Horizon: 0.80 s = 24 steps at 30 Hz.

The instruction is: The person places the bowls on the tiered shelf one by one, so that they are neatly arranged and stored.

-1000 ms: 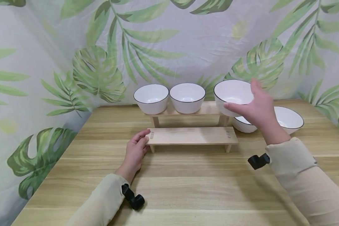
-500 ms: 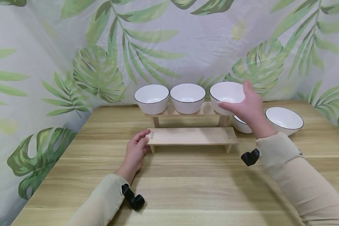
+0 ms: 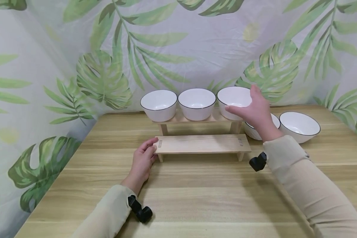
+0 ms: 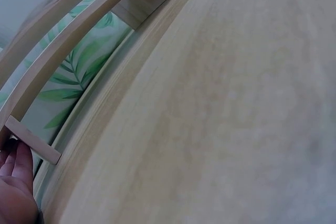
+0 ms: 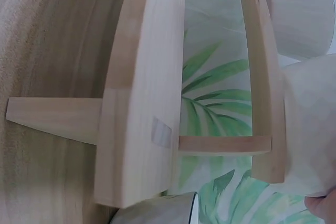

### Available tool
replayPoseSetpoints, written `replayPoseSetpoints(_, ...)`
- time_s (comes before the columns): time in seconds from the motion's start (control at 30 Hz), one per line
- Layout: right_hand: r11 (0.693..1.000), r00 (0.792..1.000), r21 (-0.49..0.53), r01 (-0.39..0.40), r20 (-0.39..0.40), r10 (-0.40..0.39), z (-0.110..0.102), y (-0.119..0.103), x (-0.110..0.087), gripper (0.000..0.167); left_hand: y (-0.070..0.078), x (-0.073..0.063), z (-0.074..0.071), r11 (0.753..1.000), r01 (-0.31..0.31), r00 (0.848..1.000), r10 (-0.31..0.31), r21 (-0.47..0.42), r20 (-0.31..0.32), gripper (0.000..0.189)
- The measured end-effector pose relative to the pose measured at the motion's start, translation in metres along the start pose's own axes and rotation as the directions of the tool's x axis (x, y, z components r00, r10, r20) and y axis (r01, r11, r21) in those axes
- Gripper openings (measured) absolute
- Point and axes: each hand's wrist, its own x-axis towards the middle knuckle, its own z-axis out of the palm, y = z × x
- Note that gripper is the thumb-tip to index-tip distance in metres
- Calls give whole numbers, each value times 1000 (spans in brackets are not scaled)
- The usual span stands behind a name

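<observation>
A two-tier wooden stand (image 3: 200, 144) bears three white bowls with dark rims on its upper shelf: a left bowl (image 3: 159, 103), a middle bowl (image 3: 197, 102) and a right bowl (image 3: 232, 98). My right hand (image 3: 257, 114) grips the right bowl, thumb along its front and fingers at its right side. In the right wrist view this bowl (image 5: 310, 124) meets the upper shelf (image 5: 266, 87), and only a fingertip shows. My left hand (image 3: 141, 162) pinches the left end of the lower shelf. Fingers (image 4: 22, 163) show by the stand's leg (image 4: 32, 140) in the left wrist view.
Two more white bowls stand on the wooden table (image 3: 178, 205) right of the stand: a nearer-in bowl (image 3: 253, 132), partly behind my right hand, and an outer bowl (image 3: 299, 127). A leaf-patterned cloth (image 3: 211, 49) hangs behind the table.
My right hand has moved left and slightly down with the right bowl, bringing it beside the middle bowl on the upper shelf. The left hand keeps its place on the stand.
</observation>
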Motion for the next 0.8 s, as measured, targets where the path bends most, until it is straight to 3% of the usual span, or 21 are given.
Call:
replayPoseSetpoints(0.33, 998, 997, -42, 49, 56, -47, -2, -5, 2, 115, 2, 1, -2, 1000, -1, 1000, 0, -31, -2, 36)
replayPoseSetpoints(0.8, 996, 996, -49, 72, 54, -69, -3, -2, 1, 108, -1, 0, 0, 1000, 19, 1000, -19, -21, 0, 35)
